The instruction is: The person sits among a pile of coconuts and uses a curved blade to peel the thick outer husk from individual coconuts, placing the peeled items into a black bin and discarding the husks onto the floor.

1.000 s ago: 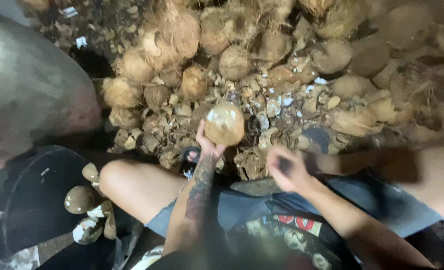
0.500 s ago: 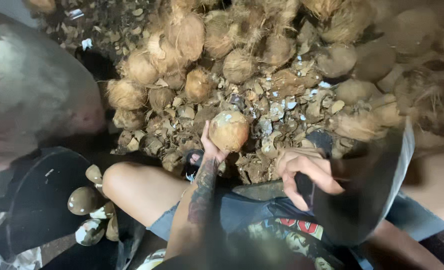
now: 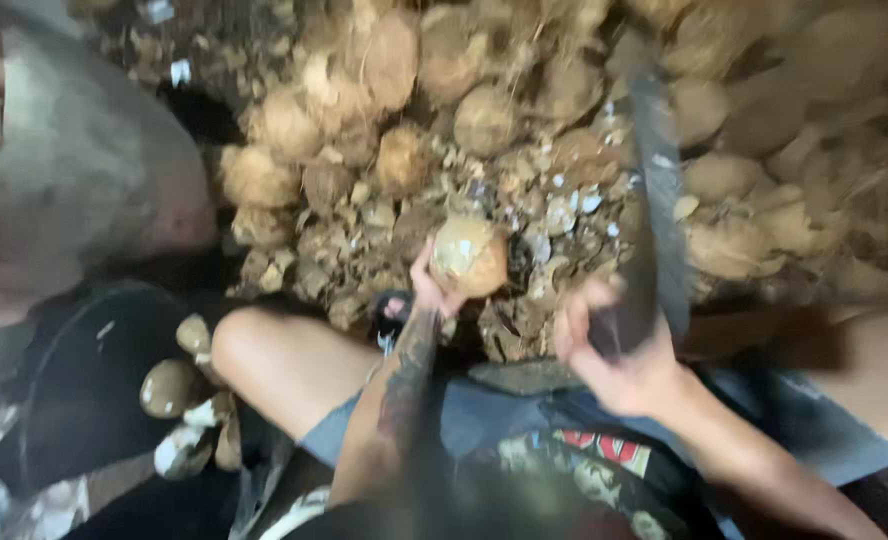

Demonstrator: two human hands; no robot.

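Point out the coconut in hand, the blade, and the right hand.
coconut [image 3: 471,255], head view, middle of its shell.
blade [image 3: 656,190], head view, mid-length of the flat.
right hand [image 3: 619,360], head view, knuckles around the handle.

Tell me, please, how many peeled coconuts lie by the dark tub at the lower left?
4 show: one round peeled coconut against the dark tub, one above it by the knee, one below, and one partly hidden beside that. Blur may hide more.

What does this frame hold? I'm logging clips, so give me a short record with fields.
left hand: left hand grips a round brown husked coconut
right hand: right hand holds a long dark broad-bladed knife, blade raised
ground: heap of brown fibrous coconuts and shell chips
at left: dark round tub beside peeled coconuts
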